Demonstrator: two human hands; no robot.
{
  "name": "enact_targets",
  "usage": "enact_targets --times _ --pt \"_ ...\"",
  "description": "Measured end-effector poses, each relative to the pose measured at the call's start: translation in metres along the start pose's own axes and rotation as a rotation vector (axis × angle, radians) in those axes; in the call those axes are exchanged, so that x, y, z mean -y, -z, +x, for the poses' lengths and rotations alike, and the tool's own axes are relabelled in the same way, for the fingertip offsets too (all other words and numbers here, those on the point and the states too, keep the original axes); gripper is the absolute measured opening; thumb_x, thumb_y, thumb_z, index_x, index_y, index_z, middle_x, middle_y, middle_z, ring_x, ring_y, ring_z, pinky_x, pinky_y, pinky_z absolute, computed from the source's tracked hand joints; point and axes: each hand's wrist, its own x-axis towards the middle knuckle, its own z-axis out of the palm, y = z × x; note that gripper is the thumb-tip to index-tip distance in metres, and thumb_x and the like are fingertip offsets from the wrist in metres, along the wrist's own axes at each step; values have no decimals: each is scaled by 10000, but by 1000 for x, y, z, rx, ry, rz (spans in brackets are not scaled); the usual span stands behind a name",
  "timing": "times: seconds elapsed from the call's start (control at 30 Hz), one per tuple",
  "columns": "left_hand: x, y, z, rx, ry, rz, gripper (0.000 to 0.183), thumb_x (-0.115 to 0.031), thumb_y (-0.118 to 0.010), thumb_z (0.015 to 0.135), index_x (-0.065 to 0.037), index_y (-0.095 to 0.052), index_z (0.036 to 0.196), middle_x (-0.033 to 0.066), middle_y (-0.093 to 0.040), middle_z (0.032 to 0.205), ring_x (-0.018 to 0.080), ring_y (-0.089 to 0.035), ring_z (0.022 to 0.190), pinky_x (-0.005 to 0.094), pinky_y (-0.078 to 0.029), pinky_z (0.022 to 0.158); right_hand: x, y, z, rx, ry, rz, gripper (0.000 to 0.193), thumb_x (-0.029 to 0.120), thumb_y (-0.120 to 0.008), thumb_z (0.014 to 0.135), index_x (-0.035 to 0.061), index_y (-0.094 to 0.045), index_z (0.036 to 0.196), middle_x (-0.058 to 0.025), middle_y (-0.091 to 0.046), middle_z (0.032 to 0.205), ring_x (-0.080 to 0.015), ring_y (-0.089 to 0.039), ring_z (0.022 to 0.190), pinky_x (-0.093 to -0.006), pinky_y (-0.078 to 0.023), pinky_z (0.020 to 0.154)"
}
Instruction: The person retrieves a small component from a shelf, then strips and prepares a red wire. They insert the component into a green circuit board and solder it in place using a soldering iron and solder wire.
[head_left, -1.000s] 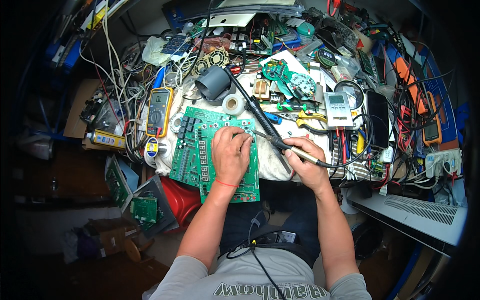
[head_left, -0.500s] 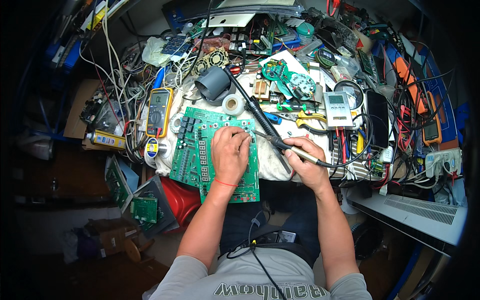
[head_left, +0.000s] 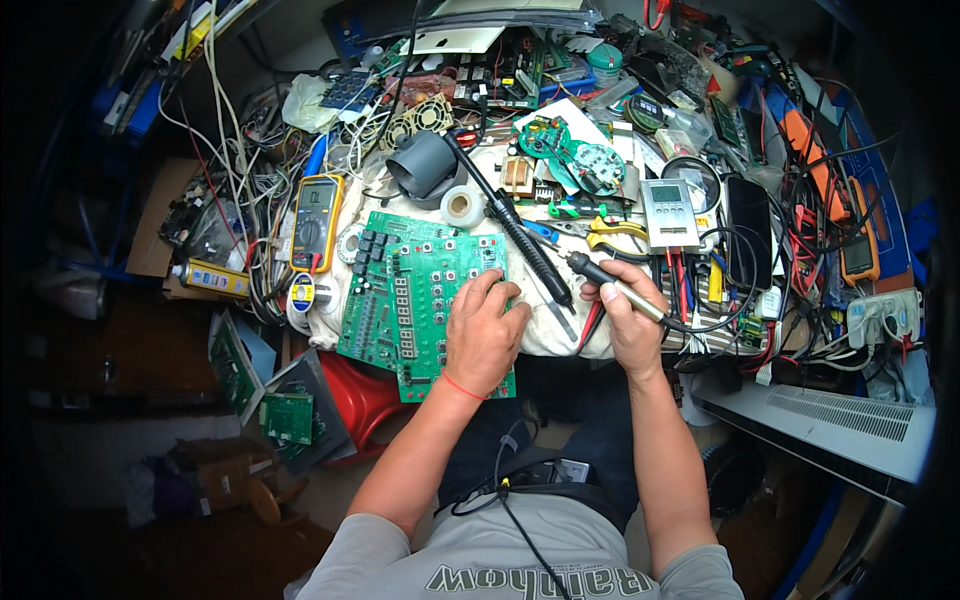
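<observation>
My left hand (head_left: 485, 332) rests palm down on the right part of a green circuit board (head_left: 420, 300), fingers loosely apart and fingertips by the board's upper right side. This board carries a column of digit displays (head_left: 404, 315) and rows of small push buttons. It overlaps a second green board (head_left: 362, 325) with black relays. My right hand (head_left: 632, 312) is closed round the handle of a soldering iron (head_left: 622, 292), whose tip end points up and left, clear of the board. Between the hands lies a long black ribbed tool (head_left: 535, 258) on white cloth.
A yellow multimeter (head_left: 316, 222) and a solder spool (head_left: 302, 293) stand left of the boards. Behind are a white roll (head_left: 463, 207) and a grey cylinder (head_left: 424, 166). Yellow-handled pliers (head_left: 615, 232) and a silver display unit (head_left: 671, 215) lie right. Cables and electronics crowd the bench.
My left hand has slid right and down across the board, uncovering more buttons, and its fingers have spread. My right hand has drawn the soldering iron right, away from the board.
</observation>
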Motion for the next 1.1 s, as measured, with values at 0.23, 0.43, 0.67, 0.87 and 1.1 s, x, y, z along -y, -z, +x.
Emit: enact_targets --times 0.23,0.43,0.67,0.87,1.1 --pt "-1 29 -28 -78 176 -149 243 -97 -797 829 -94 -769 1070 86 -678 1146 341 -584 1242 459 -472 1030 -5 7 -1 -25 2 -68 324 114 -656 1002 -53 -638 1279 -143 -749 1039 -186 -728 946 -324 -578 908" --pt "65 62 -104 -506 647 -215 121 -60 -693 980 11 -733 1069 151 -719 1050 307 -687 992 383 -540 915 -14 12 3 -31 15 82 347 117 -625 1015 -68 -610 1308 -150 -726 1035 -198 -711 917 -365 -594 895" --pt "167 61 -194 -518 1283 -839 284 -233 -663 1054 -35 -708 1252 20 -746 1003 78 -680 831 229 -531 708 -15 16 4 9 3 47 367 143 -587 1045 -53 -567 1355 -143 -691 1067 -202 -666 937 -350 -556 862" --pt "178 9 -200 -221 1419 -854 156 -166 -676 1007 -56 -740 1098 -39 -640 777 55 -527 619 241 -406 535 -15 14 4 -23 -20 82 368 143 -622 1029 -64 -589 1332 -145 -715 1065 -190 -698 926 -352 -590 879" --pt "147 27 -248 235 1406 -1107 219 -276 -738 991 -57 -731 971 -74 -494 635 45 -384 508 247 -266 484 -11 11 5 -31 -27 79 349 124 -619 1023 -66 -599 1315 -140 -727 1037 -188 -703 916 -344 -587 873"
